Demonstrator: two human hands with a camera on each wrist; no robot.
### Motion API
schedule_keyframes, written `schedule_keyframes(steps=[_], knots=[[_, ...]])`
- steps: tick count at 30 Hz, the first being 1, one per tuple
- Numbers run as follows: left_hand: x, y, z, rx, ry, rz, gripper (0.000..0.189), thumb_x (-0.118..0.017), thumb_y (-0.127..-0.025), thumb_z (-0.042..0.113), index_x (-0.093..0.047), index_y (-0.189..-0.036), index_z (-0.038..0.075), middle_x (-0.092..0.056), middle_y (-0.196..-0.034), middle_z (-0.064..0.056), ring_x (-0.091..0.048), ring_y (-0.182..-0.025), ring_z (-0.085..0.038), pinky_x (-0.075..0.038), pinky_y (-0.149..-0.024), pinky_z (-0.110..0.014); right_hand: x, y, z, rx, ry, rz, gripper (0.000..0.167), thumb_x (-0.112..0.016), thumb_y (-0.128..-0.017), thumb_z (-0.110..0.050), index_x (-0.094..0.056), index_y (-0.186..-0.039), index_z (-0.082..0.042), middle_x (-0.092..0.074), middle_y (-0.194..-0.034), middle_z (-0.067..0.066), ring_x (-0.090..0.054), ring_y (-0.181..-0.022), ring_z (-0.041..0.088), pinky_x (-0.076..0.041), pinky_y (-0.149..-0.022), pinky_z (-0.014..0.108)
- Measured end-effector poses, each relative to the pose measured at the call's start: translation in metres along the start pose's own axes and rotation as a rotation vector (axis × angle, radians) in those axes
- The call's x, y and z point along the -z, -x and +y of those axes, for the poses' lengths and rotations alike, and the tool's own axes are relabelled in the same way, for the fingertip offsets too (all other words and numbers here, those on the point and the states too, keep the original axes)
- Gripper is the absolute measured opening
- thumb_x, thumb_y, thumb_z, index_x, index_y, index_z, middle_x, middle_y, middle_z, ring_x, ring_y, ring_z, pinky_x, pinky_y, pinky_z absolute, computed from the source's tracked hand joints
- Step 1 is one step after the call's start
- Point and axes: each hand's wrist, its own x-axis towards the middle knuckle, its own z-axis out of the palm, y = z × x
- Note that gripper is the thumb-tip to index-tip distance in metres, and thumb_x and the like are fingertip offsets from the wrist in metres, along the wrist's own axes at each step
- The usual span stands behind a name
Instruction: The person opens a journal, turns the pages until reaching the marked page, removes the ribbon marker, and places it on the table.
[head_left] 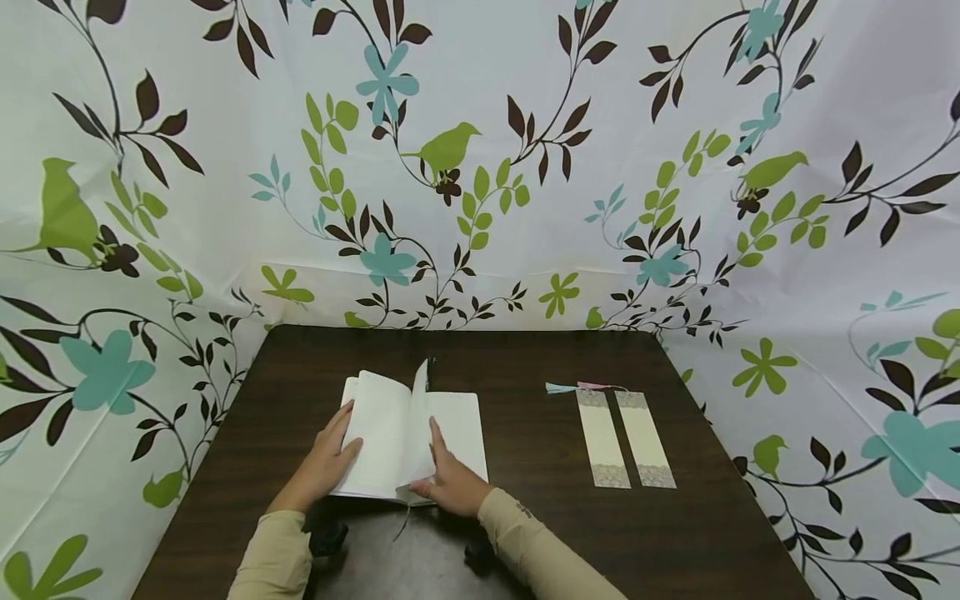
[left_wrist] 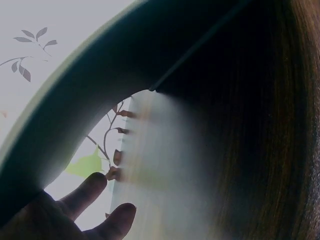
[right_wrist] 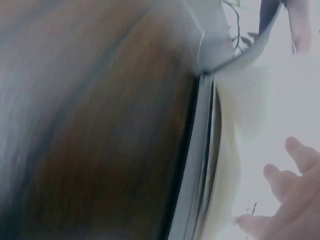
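An open notebook (head_left: 382, 433) with blank white pages lies near the middle of the dark table, one leaf (head_left: 420, 400) standing up at its centre. At the notebook's left edge is my left hand (head_left: 322, 458), its thumb over the pages and its other fingers along the edge, partly hidden. My right hand (head_left: 453, 482) lies over the right-hand pages, fingers stretched out beside the raised leaf; the right wrist view shows its fingertips (right_wrist: 275, 175) against white paper. A thin ribbon (head_left: 402, 523) hangs from the notebook's near edge.
Two cream bookmarks (head_left: 603, 437) with patterned ends lie side by side on the table (head_left: 525, 358) to the right. Blue and pink tassels (head_left: 561, 388) extend from their far ends. A white cloth (head_left: 480, 292) printed with leaves and birds hangs behind and around the table.
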Motion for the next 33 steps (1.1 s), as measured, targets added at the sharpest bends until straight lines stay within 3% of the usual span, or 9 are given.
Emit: schedule_keyframes(steps=[3,6,10,18,24,26,29,33], knots=[[0.000,-0.001,-0.002,0.002,0.010,-0.003,0.056,-0.047,-0.104,0.004,-0.028,-0.154,-0.010,-0.018,-0.164,-0.028,-0.017,-0.146,-0.055,-0.014,-0.111,-0.074,-0.007,-0.002,-0.009,0.082,0.202,-0.065,0.090,-0.059,-0.100,-0.046,-0.007,-0.164,-0.010,-0.029,-0.165,0.010,-0.031,-0.150,0.026,-0.031,-0.115,0.058],[-0.001,-0.002,-0.004,0.010,0.026,0.000,0.052,-0.046,-0.106,0.008,-0.032,-0.153,-0.009,-0.020,-0.163,-0.027,-0.019,-0.145,-0.054,-0.016,-0.110,-0.074,-0.015,-0.004,-0.011,0.162,0.395,-0.073,0.073,-0.060,-0.100,-0.046,-0.029,-0.160,-0.017,-0.028,-0.166,0.004,-0.030,-0.150,0.025,-0.033,-0.111,0.064],[-0.001,-0.002,-0.002,0.012,0.045,0.006,0.054,-0.049,-0.105,0.012,-0.034,-0.153,-0.009,-0.022,-0.162,-0.027,-0.020,-0.144,-0.054,-0.016,-0.109,-0.075,-0.020,-0.004,-0.011,0.184,0.511,-0.068,0.065,-0.058,-0.101,-0.047,-0.038,-0.157,-0.022,-0.025,-0.167,0.004,-0.029,-0.151,0.027,-0.034,-0.110,0.064],[0.001,0.001,0.001,-0.017,0.016,0.018,0.057,-0.052,-0.103,0.008,-0.031,-0.154,-0.009,-0.021,-0.162,-0.028,-0.023,-0.143,-0.056,-0.019,-0.108,-0.076,-0.023,-0.004,-0.017,0.224,0.561,-0.071,0.063,-0.057,-0.102,-0.045,-0.038,-0.158,-0.024,-0.024,-0.168,-0.001,-0.027,-0.152,0.025,-0.036,-0.110,0.063],[0.000,0.001,-0.001,-0.041,0.113,0.059,0.050,-0.034,-0.111,0.016,-0.033,-0.151,-0.014,-0.024,-0.160,-0.032,-0.021,-0.144,-0.056,-0.017,-0.109,-0.075,-0.023,-0.002,-0.019,0.254,0.512,-0.096,0.061,-0.057,-0.103,-0.041,-0.037,-0.159,-0.025,-0.024,-0.168,-0.005,-0.026,-0.152,0.025,-0.036,-0.109,0.062],[0.000,0.000,-0.001,-0.053,0.127,0.058,0.051,-0.039,-0.110,0.016,-0.032,-0.150,-0.015,-0.024,-0.159,-0.034,-0.021,-0.145,-0.056,-0.017,-0.110,-0.073,-0.023,-0.002,-0.018,0.269,0.495,-0.098,0.059,-0.057,-0.104,-0.039,-0.038,-0.158,-0.023,-0.024,-0.168,-0.004,-0.027,-0.152,0.024,-0.038,-0.110,0.059],[0.000,0.000,-0.002,-0.071,0.071,0.047,0.058,-0.055,-0.103,0.008,-0.031,-0.150,-0.015,-0.024,-0.158,-0.034,-0.023,-0.144,-0.056,-0.020,-0.110,-0.072,-0.021,-0.003,-0.012,0.298,0.484,-0.076,0.056,-0.057,-0.105,-0.033,-0.040,-0.156,-0.018,-0.030,-0.165,0.000,-0.032,-0.150,0.022,-0.040,-0.111,0.050],[0.001,0.000,-0.001,-0.071,0.007,0.029,0.069,-0.064,-0.094,0.001,-0.028,-0.152,-0.014,-0.023,-0.159,-0.033,-0.024,-0.143,-0.056,-0.021,-0.109,-0.072,-0.012,-0.002,0.000,0.210,0.516,-0.048,0.055,-0.058,-0.104,-0.029,-0.043,-0.155,-0.014,-0.036,-0.162,0.005,-0.035,-0.148,0.022,-0.038,-0.113,0.047]])
